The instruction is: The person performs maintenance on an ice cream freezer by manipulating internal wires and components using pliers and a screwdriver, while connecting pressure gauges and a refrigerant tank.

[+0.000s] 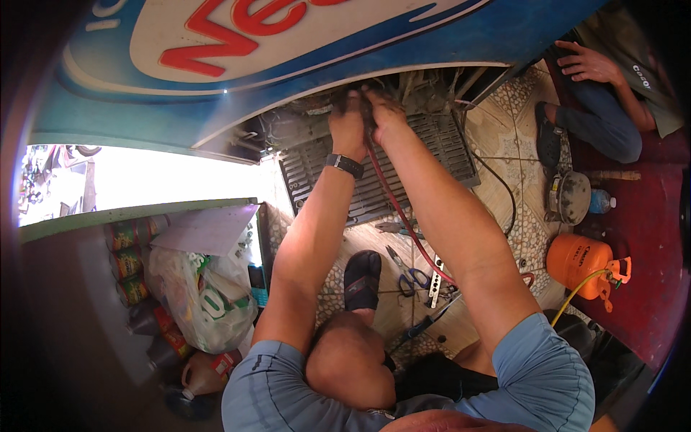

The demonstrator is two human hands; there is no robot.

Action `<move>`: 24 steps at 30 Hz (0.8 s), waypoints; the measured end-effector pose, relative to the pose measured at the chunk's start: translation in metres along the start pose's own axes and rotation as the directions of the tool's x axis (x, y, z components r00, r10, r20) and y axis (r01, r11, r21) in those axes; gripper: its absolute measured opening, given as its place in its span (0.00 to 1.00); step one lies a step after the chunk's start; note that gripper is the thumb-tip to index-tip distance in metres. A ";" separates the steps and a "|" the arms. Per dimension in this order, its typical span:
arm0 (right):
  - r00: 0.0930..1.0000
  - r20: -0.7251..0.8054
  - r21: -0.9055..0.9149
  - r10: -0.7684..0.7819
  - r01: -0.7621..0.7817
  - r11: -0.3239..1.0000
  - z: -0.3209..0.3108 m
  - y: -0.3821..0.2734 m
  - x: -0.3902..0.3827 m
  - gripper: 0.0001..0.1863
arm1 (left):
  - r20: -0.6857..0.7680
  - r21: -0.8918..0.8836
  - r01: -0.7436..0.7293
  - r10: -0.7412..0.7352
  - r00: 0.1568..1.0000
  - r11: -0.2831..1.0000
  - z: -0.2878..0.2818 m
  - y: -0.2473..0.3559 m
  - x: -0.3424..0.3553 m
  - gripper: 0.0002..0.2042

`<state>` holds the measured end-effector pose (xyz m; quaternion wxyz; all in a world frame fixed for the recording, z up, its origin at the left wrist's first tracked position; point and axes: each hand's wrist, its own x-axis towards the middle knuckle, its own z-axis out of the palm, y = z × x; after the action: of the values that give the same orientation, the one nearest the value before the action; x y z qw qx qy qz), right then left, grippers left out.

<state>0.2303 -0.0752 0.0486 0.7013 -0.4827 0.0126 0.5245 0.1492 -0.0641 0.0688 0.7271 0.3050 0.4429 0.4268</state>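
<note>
If the red hose (392,196) crossing the slatted panel (450,147) snags, the left hand (348,124) and right hand (387,114) (fingers' grip unclear) may slip.

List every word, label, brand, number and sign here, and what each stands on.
I describe lettering without copying it.
Blue panel: big red letters and pale ones, cut off at the picture's edge.
Orange cylinder: dark lettering.
Other person's shirt: pale letters.
Plastic bag: a green mark.
Cans, red-labelled bottle and light-blue bottle: labels too small or blurred to read.
</note>
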 end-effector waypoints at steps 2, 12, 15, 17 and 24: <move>1.000 0.019 0.022 -0.007 0.007 1.000 -0.007 -0.002 0.005 0.21 | 0.003 -0.033 0.109 -0.109 0.994 0.993 0.005 0.003 -0.001 0.22; 0.999 -0.012 0.000 0.040 -0.040 0.999 -0.005 -0.003 0.006 0.22 | -0.013 0.075 0.088 -0.087 0.996 0.993 0.007 0.006 -0.001 0.17; 0.998 -0.001 0.024 0.065 -0.065 0.998 0.006 0.003 0.003 0.26 | 0.081 0.175 -0.122 0.109 0.991 0.977 -0.006 0.003 0.010 0.17; 0.998 -0.017 0.010 0.053 -0.053 0.999 0.002 0.001 0.013 0.28 | 0.129 0.253 -0.249 0.223 0.966 0.935 -0.004 -0.003 0.013 0.18; 0.998 0.007 0.112 0.064 -0.064 0.992 0.007 0.004 0.005 0.28 | -0.001 0.220 0.010 -0.010 1.000 0.975 -0.006 0.007 0.013 0.19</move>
<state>0.2261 -0.0673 0.0472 0.7101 -0.4410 0.0563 0.5459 0.1442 -0.0494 0.0669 0.6910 0.3813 0.4890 0.3716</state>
